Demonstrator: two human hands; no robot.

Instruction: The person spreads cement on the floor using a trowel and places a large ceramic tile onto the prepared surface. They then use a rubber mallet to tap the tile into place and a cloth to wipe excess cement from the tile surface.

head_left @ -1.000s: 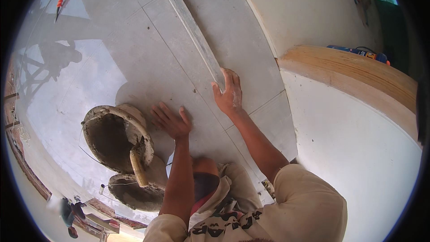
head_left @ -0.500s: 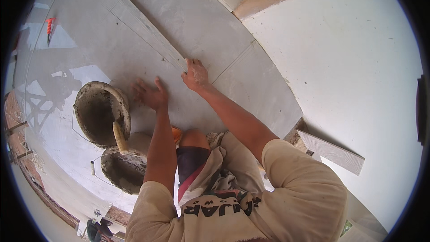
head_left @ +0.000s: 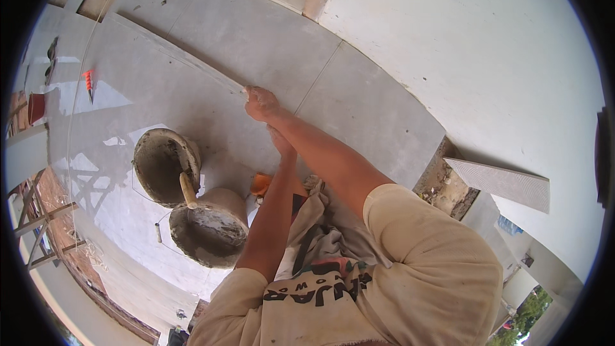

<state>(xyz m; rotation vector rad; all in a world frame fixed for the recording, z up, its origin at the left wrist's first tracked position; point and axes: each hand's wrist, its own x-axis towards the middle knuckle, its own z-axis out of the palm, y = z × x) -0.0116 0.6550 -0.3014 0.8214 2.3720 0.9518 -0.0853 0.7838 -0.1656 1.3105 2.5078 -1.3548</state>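
My right hand (head_left: 261, 104) is closed round the near end of a long, narrow straightedge (head_left: 186, 54) lying across the grey tiled floor (head_left: 365, 99). Under my right forearm, close to the wrist, is my left hand (head_left: 280, 141); its fingers are mostly hidden. Left of my arms stand two mortar-caked buckets. The farther bucket (head_left: 142, 157) shows a dark inside, and the nearer bucket (head_left: 229, 200) has wet grey residue within. A pale wooden handle (head_left: 187, 190) sticks out across the rims between them; what it belongs to is hidden.
A red-handled pointed tool (head_left: 88, 83) lies at the far left, near a taut string (head_left: 70, 122). An orange object (head_left: 260, 184) sits by my left forearm. On the right, a ribbed tile strip (head_left: 503, 182) leans by the white wall (head_left: 461, 45), beside a rough floor gap (head_left: 442, 182).
My left hand has moved right from the floor near the buckets to under my right forearm. My right hand still grips the straightedge's end. The view has shifted and turned.
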